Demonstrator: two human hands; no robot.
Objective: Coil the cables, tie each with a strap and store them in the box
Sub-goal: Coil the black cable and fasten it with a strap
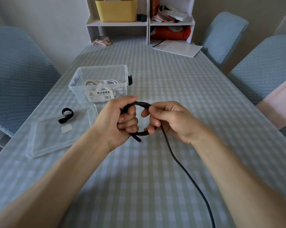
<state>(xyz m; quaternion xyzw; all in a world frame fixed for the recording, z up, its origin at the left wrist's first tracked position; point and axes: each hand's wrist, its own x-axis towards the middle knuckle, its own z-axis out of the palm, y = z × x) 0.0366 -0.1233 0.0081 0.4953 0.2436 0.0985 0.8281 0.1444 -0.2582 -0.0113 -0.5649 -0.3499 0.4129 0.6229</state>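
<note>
Left hand: your left hand (120,120), at centre frame, has its fingers curled tight round the left side of the coil, pinning the turns together so they cannot spring apart.
Right hand: your right hand (168,120), just right of centre, pinches the black cable (143,104) between thumb and fingers on the right side of the loop, feeding slack into the next turn.
Cable: one black cable, its loop held between both hands above the table (155,178); the free run trails from your right hand down to the lower right edge of the frame, so coiling looks unfinished. A small plug tip (139,141) pokes out below your left hand.
Strap: one black strap (65,115) lies at left of centre on the clear lid (45,142), near your left hand, probably kept close for tying.
Box: one clear box (98,83) stands open above the hands, left of centre, ready to receive the coil.
White cables: bundled white cables (104,83) lie inside it; the number cannot be told.
Chairs: three blue chairs, one at left (15,71), two at right.
</note>
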